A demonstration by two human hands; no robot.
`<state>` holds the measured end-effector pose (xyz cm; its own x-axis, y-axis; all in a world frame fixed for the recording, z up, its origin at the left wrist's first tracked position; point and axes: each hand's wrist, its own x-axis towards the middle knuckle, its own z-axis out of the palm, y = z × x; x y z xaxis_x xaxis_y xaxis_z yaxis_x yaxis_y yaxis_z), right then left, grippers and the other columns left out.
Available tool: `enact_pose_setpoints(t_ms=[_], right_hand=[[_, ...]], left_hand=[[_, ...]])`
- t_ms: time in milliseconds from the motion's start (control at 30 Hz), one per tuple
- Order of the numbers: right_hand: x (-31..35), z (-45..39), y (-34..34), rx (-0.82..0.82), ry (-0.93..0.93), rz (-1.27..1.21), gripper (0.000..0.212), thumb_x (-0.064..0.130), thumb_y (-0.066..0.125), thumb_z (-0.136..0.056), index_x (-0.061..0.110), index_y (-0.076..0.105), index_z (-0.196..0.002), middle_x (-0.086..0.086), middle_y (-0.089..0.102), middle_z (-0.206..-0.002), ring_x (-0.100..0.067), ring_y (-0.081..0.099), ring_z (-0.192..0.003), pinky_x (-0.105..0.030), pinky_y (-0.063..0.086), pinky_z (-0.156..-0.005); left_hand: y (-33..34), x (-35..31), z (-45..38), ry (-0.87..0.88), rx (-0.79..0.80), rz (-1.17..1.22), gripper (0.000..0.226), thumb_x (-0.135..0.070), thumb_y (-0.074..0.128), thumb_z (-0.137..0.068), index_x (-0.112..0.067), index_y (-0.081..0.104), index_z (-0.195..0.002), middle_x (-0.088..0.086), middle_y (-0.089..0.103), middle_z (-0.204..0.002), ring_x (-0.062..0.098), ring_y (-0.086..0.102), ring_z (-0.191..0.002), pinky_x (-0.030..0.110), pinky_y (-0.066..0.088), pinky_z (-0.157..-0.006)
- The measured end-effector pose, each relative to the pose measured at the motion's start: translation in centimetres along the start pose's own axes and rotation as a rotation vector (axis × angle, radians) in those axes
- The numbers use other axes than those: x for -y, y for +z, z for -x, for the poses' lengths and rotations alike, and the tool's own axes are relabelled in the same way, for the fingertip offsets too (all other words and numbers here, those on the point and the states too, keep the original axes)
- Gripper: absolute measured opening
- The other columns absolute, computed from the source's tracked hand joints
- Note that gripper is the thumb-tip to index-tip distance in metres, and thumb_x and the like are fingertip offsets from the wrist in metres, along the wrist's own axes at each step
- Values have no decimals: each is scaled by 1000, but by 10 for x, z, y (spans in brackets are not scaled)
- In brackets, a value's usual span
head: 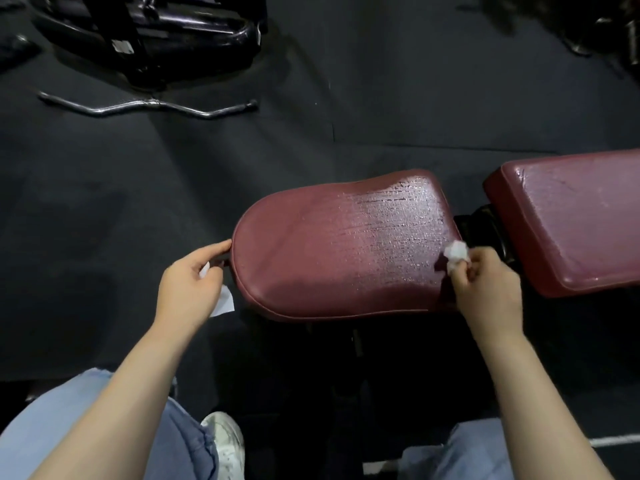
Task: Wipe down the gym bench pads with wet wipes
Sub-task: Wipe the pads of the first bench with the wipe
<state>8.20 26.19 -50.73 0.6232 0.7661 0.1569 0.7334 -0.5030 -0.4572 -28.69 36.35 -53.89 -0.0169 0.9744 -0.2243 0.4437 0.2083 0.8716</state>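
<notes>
A maroon seat pad (311, 251) lies in the middle of the view, its right half glistening wet. A second maroon pad, the back pad (575, 220), extends off the right edge and also looks damp. My right hand (485, 289) pinches a crumpled white wet wipe (456, 252) at the seat pad's near right corner. My left hand (190, 282) is at the pad's rounded left end, fingers curled around a white piece of paper or wipe packet (223, 301), one fingertip touching the pad's edge.
Black rubber flooring (173, 168) surrounds the bench. A chrome curl bar (149, 106) lies on the floor at the far left, behind it a black machine base (149, 39). The black bench frame (485, 230) shows between the pads. My knees and a white shoe (225, 441) are below.
</notes>
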Motion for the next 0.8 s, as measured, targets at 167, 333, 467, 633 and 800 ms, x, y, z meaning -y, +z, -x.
enact_pose_setpoints(t_ms=[167,333,467,633,800], right_hand=[[68,-125,39,166,-55,116,31,26,58,-92,-1,55,-106,-30,61,-110,-45,57,-102,-41,44,-78],[76,-141,45,205,-11,105,32,29,60,-91,1,57,-106,-29,62,-112,-43,58,-103,-38,43,-77],[27,-19,5,134,29,98,23,24,65,-89,4,56,-95,-29,66,-89,-46,63,-86,-43,46,-69],[29,4,5,122,-45,140,27,30,64,-90,4,55,-90,-27,65,-82,-46,63,-81,-45,47,-67],[94,-126,53,151,-92,159,30,25,54,-96,-3,54,-106,-29,62,-108,-44,59,-100,-40,44,-76]], left_hand=[[1,-6,-4,8,-43,29,54,4,42,-82,-32,74,-108,-19,72,-108,2,61,-112,32,45,-105],[3,-8,-4,13,-21,26,55,6,41,-83,-30,72,-111,-20,71,-109,-2,60,-112,25,43,-104],[-4,0,-10,9,45,11,68,6,43,-83,-40,57,-131,-21,64,-125,-4,56,-119,23,40,-104],[0,-9,-15,16,93,13,70,7,45,-79,-43,63,-125,-28,65,-118,-6,57,-116,23,41,-104],[3,-14,-18,-12,26,51,59,2,46,-81,-39,70,-115,-26,69,-111,-4,60,-112,33,45,-107]])
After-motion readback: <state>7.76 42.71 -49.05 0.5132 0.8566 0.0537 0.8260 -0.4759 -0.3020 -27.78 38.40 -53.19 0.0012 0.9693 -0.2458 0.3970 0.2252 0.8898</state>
